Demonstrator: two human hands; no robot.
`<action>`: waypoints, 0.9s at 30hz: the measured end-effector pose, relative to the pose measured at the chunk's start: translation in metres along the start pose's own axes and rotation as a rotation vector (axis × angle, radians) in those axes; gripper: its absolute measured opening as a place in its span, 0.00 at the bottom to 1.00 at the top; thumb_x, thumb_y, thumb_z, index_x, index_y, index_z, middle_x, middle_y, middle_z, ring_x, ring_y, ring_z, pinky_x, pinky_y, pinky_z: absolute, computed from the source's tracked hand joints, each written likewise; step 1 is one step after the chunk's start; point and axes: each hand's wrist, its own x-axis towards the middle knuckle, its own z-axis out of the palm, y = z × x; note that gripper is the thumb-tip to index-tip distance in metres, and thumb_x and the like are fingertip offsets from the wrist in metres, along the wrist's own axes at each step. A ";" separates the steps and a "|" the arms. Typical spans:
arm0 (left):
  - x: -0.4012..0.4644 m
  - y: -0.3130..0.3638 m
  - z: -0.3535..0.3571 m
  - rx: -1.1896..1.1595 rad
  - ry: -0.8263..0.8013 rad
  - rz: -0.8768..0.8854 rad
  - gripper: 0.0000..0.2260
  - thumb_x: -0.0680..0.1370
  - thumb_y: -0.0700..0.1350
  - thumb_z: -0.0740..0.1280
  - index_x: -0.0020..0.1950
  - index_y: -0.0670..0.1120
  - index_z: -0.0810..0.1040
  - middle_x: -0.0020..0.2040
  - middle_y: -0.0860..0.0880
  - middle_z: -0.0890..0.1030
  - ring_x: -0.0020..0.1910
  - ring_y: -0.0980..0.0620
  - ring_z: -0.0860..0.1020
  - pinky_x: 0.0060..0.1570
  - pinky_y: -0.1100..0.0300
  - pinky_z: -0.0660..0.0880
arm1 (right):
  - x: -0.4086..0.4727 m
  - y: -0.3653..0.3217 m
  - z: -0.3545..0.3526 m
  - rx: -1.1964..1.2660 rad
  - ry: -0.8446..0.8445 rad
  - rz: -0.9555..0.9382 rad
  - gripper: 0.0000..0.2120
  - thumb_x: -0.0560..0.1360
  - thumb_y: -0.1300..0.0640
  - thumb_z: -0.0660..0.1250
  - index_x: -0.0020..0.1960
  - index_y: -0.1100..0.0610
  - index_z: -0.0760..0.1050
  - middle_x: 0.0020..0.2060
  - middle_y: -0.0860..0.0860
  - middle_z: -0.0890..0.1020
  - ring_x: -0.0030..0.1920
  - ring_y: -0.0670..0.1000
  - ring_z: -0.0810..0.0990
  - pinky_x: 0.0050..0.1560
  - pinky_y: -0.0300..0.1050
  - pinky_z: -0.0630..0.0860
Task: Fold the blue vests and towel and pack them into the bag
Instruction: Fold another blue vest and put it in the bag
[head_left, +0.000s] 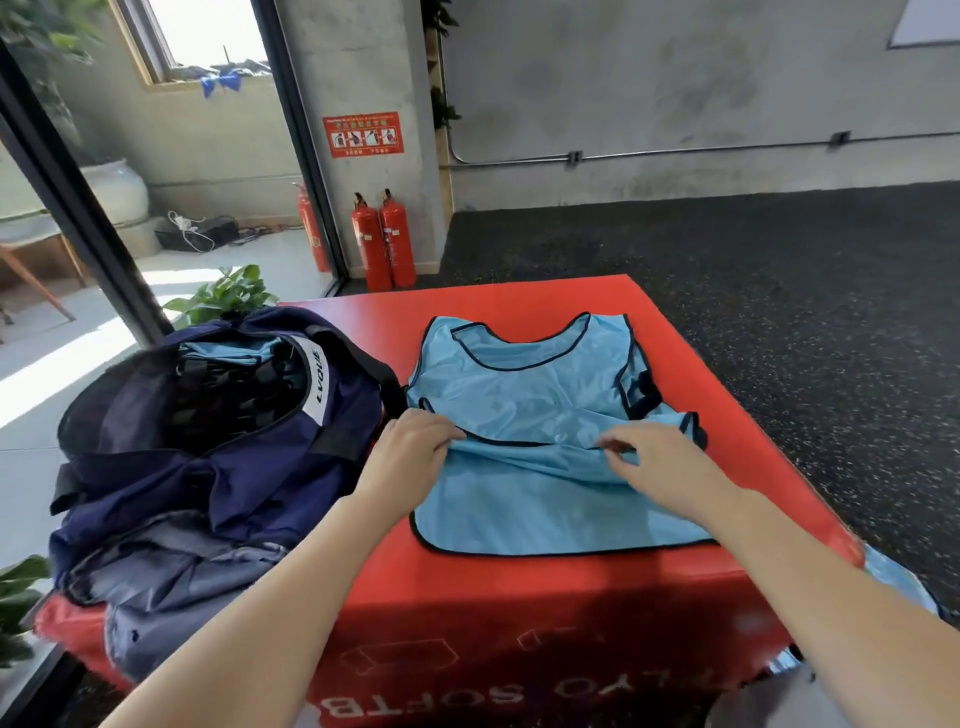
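Note:
A light blue vest (524, 389) with black trim lies spread on the red soft box (519, 597). A second blue vest (540, 509) lies over its near half. My left hand (410, 447) pinches this upper vest's shoulder edge at the left. My right hand (654, 457) pinches its edge at the right. To the left sits the open navy bag (218, 457), with a folded blue piece (228, 351) visible inside near the far end.
Two red fire extinguishers (384, 244) stand by the pillar beyond the box. Green plants (223, 296) grow behind and left of the bag. Dark speckled floor (779, 291) lies to the right. More blue cloth (898, 577) hangs at the box's right corner.

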 end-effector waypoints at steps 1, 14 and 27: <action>0.008 -0.002 0.004 0.024 -0.001 0.005 0.10 0.78 0.40 0.66 0.54 0.50 0.85 0.53 0.56 0.83 0.57 0.52 0.75 0.57 0.49 0.73 | 0.009 -0.007 0.008 0.019 0.007 -0.024 0.10 0.80 0.50 0.66 0.60 0.46 0.81 0.53 0.41 0.82 0.54 0.43 0.79 0.56 0.47 0.78; 0.052 -0.033 0.028 0.166 -0.104 0.020 0.05 0.78 0.49 0.70 0.50 0.55 0.85 0.48 0.59 0.82 0.56 0.55 0.74 0.55 0.59 0.59 | 0.088 -0.060 0.062 0.099 -0.024 -0.148 0.11 0.80 0.50 0.65 0.59 0.50 0.81 0.53 0.46 0.83 0.57 0.48 0.78 0.57 0.47 0.75; 0.051 0.004 0.015 -0.149 0.200 -0.037 0.04 0.80 0.43 0.70 0.52 0.50 0.84 0.48 0.59 0.84 0.48 0.73 0.71 0.60 0.71 0.60 | 0.097 -0.065 0.059 0.075 0.126 -0.035 0.08 0.78 0.51 0.67 0.55 0.46 0.82 0.50 0.45 0.84 0.53 0.50 0.80 0.50 0.50 0.77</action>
